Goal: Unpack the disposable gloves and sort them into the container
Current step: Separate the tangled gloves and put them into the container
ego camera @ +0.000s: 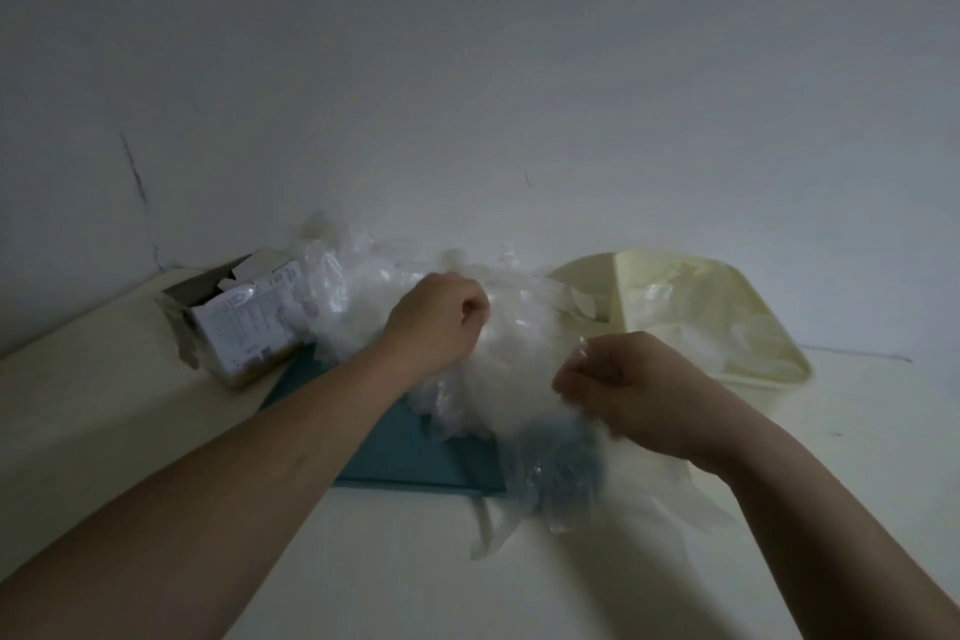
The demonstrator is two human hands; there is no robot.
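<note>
A: Dim room, a bare pale wall point(467, 68). A cream table point(104, 431) is noted, with a teal mat point(395, 452) laid on it. Where are the gloves seen?

B: Mostly outside the container. A loose heap of gloves point(509, 359) – clear, crumpled film – is piled on the mat, between the opened carton point(234, 322) at the left and the cream container point(802, 364) at the right. The heap spills over the mat's near edge onto the table.

A: And the hands?

B: The left hand point(441, 317) is clenched at the top of the heap; what is enclosed in the fist cannot be told. The right hand point(628, 390) is curled at the heap's right side, and a wisp of film is pinched at its fingertips.

A: Progress?

B: The unpacking is judged largely done – the carton is tipped on its side, flaps open, though its inside cannot be checked. A few sorted gloves point(748, 343) are seen lying in the container. The sorting is judged barely begun, as the bulk of the heap is yet to be separated and carried across.
</note>
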